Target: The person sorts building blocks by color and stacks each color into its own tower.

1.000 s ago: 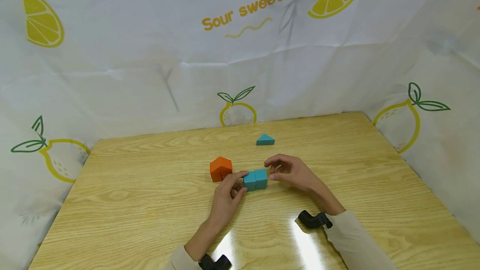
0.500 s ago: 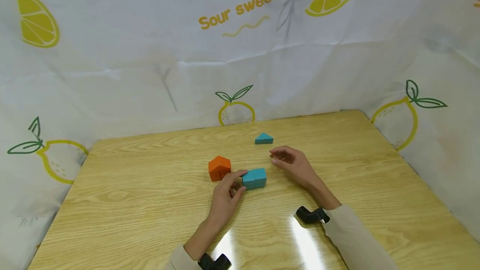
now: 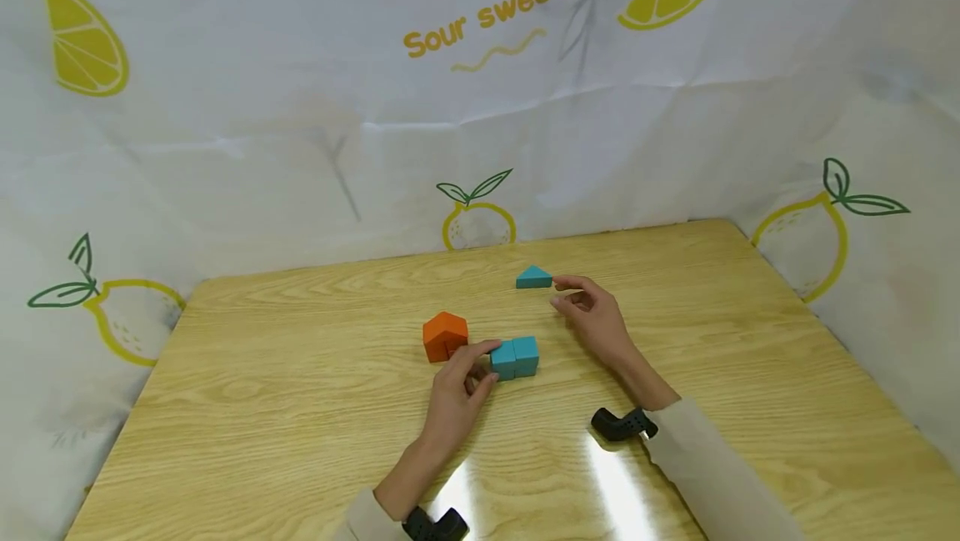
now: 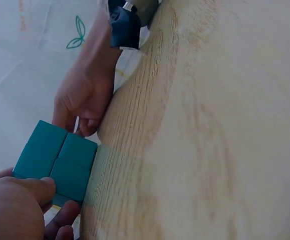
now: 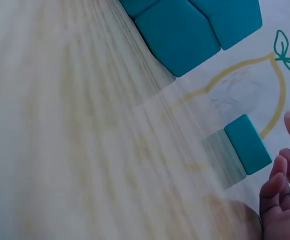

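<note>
Teal toy blocks (image 3: 514, 358) stand pressed together, two side by side from above and stacked in two layers in the left wrist view. My left hand (image 3: 453, 398) pinches this block group at its left side, the thumb (image 4: 45, 187) on the near face and the index finger over the top edge. Farther back lies a teal triangular block (image 3: 534, 278) on the table. My right hand (image 3: 600, 320) is beside it, index fingertip right at its right corner, thumb apart. In the right wrist view a gap shows between the fingers and the triangular block (image 5: 248, 145).
An orange house-shaped block group (image 3: 445, 336) stands just behind and left of my left hand. The wooden table (image 3: 300, 408) ends at a white cloth backdrop (image 3: 300, 191) printed with lemons. Black straps with camera mounts sit on both wrists.
My right hand has moved from beside the teal block group back to the triangular block. My left hand stays on the block group, and the blocks have not moved.
</note>
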Motion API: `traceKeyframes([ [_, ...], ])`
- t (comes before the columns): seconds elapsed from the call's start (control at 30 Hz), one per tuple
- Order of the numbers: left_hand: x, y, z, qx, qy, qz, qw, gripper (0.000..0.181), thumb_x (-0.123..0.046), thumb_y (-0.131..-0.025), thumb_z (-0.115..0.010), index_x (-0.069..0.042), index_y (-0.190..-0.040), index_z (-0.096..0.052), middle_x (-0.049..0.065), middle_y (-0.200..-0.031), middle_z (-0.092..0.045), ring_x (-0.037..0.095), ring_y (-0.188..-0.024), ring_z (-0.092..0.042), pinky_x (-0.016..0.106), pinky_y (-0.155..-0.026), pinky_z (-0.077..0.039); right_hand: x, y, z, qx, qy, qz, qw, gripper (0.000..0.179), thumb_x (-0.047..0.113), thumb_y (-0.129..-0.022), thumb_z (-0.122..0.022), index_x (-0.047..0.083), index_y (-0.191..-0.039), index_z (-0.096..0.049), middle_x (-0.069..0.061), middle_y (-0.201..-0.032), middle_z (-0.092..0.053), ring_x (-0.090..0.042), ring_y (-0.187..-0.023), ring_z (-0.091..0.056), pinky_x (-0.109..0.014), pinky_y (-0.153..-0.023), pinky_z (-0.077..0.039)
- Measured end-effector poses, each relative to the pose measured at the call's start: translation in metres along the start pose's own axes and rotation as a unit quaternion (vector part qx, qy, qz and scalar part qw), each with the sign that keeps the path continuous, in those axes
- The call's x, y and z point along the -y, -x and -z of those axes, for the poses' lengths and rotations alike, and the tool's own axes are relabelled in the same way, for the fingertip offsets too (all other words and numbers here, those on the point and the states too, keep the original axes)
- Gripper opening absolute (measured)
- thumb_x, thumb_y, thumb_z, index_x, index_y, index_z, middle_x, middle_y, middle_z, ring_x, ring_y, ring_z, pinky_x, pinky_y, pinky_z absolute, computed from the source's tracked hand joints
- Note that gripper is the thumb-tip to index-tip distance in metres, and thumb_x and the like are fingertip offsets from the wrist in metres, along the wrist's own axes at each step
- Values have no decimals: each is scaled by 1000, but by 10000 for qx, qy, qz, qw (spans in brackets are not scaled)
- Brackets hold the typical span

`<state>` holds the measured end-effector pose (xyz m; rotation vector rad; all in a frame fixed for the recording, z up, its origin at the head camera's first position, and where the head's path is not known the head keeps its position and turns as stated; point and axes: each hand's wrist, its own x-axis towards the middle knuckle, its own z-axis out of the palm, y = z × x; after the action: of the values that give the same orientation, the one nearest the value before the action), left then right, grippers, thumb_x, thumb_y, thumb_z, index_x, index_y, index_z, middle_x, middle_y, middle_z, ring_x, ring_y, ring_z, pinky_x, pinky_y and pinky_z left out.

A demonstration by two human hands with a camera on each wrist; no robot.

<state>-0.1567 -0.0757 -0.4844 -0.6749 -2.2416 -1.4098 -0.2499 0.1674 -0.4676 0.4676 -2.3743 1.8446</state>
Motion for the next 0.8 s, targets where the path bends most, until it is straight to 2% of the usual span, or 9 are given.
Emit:
traceKeyframes([
  [0.17,0,0,0,-10,3,21,10000,49,8,-82,-70,-12,-125,-59,3,-95,-60,13,-72,-57,22,-53,-44,-3,-13,-2,-169,216,-23,9996,41,19,-94,-63,0,-130,-55,-18,-124,-54,-23,-94,-52,-23,-78,-44],
  [0.4,-1,-1,1,45,30,97,9999,48,8,-83,-70,-13,-125,-60,2,-96,-60,12,-73,-57,23,-54,-45,-6,-30,-4,-155,534,-275,9981,44,18,-96,-61,-2,-133,-51,-22,-128,-51,-30,-99,-45,-44,-85,-40],
  [0.63,-3,-1,2,34,71,145,9999,48,8,-83,-69,-13,-125,-59,2,-94,-59,12,-72,-56,23,-54,-45,-6,-41,-8,-128,737,-380,9965,47,32,-97,-58,4,-133,-53,-14,-123,-55,-26,-102,-49,-43,-92,-41],
  [0.8,-2,-1,2,19,84,130,9999,49,9,-83,-69,-13,-125,-59,3,-94,-59,12,-72,-56,24,-54,-45,-6,-48,-11,-247,782,-384,9959,43,31,-97,-57,3,-131,-55,-13,-116,-56,-25,-101,-50,-43,-90,-42],
])
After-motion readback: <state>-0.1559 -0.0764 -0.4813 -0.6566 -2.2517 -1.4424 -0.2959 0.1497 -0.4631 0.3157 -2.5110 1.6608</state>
